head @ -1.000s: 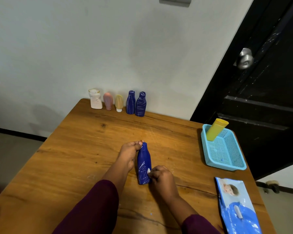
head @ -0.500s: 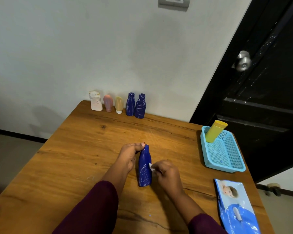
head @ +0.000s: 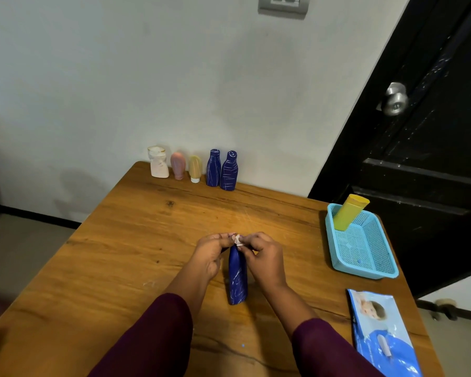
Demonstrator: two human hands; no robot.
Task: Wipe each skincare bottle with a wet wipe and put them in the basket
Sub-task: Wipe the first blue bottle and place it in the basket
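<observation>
Wiping step: my left hand clamps the blue bottle at its cap, my right hand's fingers pinch the wet wipe; next, likely, the basket at 2 o'clock.

We see a wooden surface with a dark knot and a long crack in the grain near its front edge. Its far edge sits against a pale wall, where a grey switch plate is cut off by the top of the frame. To the right stands a black door, scuffed with pale flecks, with a round metal knob. At the left, a dark skirting meets a grey floor.
</observation>
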